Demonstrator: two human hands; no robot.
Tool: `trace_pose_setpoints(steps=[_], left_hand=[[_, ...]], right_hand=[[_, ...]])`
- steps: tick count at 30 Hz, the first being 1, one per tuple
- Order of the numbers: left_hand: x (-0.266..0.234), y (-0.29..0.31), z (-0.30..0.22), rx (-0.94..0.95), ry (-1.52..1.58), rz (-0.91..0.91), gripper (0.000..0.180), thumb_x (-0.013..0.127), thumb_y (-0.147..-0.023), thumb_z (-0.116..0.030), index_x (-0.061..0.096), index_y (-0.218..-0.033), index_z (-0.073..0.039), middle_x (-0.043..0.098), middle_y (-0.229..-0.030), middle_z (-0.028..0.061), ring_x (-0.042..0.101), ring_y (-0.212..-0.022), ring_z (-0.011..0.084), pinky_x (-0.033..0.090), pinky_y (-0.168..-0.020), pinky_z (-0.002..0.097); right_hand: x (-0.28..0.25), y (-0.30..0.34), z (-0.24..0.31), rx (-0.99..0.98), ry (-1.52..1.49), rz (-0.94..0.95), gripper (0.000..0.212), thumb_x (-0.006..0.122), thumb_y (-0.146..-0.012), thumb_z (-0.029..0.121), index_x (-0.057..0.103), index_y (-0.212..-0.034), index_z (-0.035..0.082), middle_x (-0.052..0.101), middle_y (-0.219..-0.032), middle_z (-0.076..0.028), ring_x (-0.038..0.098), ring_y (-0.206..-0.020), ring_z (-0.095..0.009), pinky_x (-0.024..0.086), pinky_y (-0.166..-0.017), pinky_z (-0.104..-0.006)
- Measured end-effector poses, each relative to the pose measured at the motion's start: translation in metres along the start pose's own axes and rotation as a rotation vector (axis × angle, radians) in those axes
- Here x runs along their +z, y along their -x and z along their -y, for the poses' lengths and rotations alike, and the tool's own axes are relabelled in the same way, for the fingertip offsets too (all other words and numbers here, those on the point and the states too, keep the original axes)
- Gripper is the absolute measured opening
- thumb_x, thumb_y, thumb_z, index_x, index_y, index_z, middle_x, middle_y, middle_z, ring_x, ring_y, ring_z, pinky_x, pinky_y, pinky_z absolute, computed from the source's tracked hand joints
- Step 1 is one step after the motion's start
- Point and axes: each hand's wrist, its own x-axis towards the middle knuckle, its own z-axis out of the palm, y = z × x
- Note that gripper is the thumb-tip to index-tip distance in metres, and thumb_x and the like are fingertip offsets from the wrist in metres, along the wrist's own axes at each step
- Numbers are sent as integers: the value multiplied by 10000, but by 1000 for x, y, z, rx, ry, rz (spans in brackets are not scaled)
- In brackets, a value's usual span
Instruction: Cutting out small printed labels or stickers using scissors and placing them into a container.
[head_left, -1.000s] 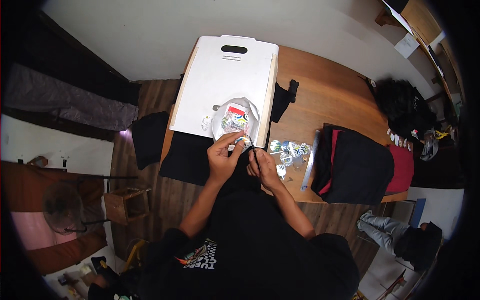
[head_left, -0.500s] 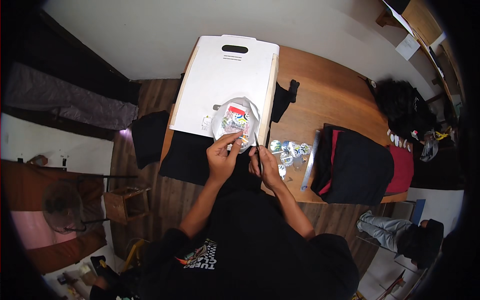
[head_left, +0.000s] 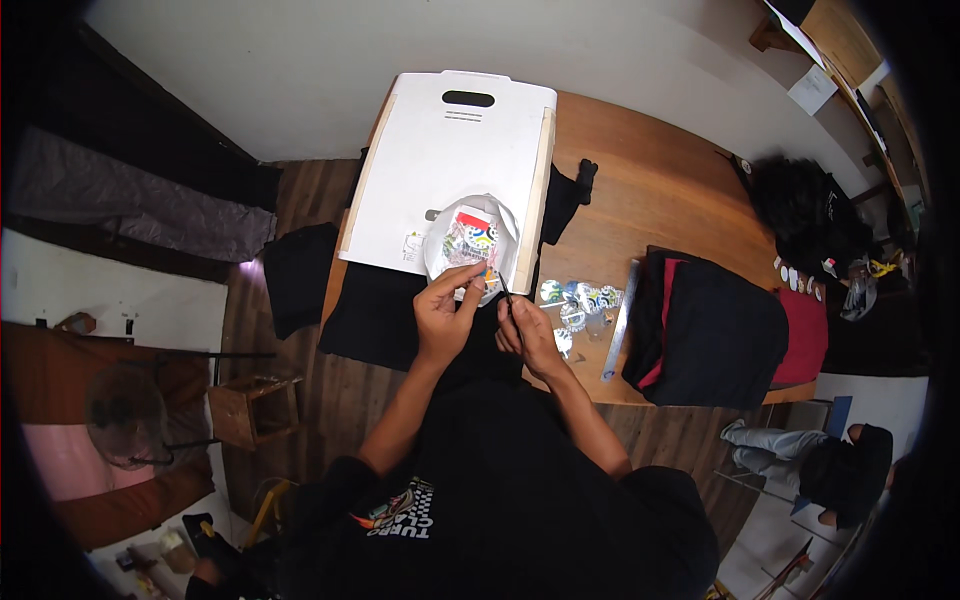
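A white bowl (head_left: 509,222) rests over the near end of the white board (head_left: 450,150). Inside it lie printed transfer-like pieces (head_left: 479,236) with red, blue and yellow designs. My left hand (head_left: 447,312) is at the bowl's near rim, thumb and fingertips pinched on a small printed piece (head_left: 490,280). Just right of it, my right hand (head_left: 530,335) is closed around a slim dark tool (head_left: 507,291), whose thin tip points up toward that piece. Whether the tool is scissors or tweezers cannot be made out. Black fabric (head_left: 375,315) lies under the board.
Shiny round cutouts (head_left: 575,305) lie on the wooden table (head_left: 640,170) beside a metal ruler (head_left: 620,320). Folded black garments (head_left: 720,330) and red cloth (head_left: 803,335) are stacked at right. One person (head_left: 815,205) is at the far right; another person (head_left: 840,470) stands nearer.
The slim tool in my right hand has tilted, its tip shifting left toward the pinched piece. My left hand stays nearly still. The person at lower right has moved slightly right.
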Motion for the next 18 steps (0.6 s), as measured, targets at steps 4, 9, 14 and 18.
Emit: trace_pose_setpoints(steps=[4,9,14,18], left_hand=[[0,3,2,-50,-10,-2,238,622,-927,79,671,-1160,94,676,-1122,153,630,-969,134,516,-826,233],[0,2,2,-49,-7,1,241,624,-923,83,671,-1159,95,675,-1127,158,634,-992,143,520,-838,237],[1,-1,-3,-12,-13,12,238,626,-919,85,672,-1152,99,674,-1127,164,634,-995,148,519,-842,238],[0,3,-1,-59,-17,0,239,626,-918,85,670,-1153,102,673,-1129,165,634,-1000,150,517,-850,240]], right_hand=[[-8,1,-12,30,-24,1,397,366,-1086,403,512,-960,56,321,-525,41,264,-426,-69,269,-470,-243],[-9,0,-14,9,-12,4,397,367,-1086,402,512,-956,56,320,-524,44,261,-424,-68,262,-466,-244],[-9,0,-15,15,-22,4,398,365,-1087,401,511,-953,55,315,-519,44,258,-421,-69,261,-465,-245],[-10,0,-16,5,-21,4,398,364,-1088,398,510,-951,54,311,-515,43,257,-418,-70,260,-464,-245]])
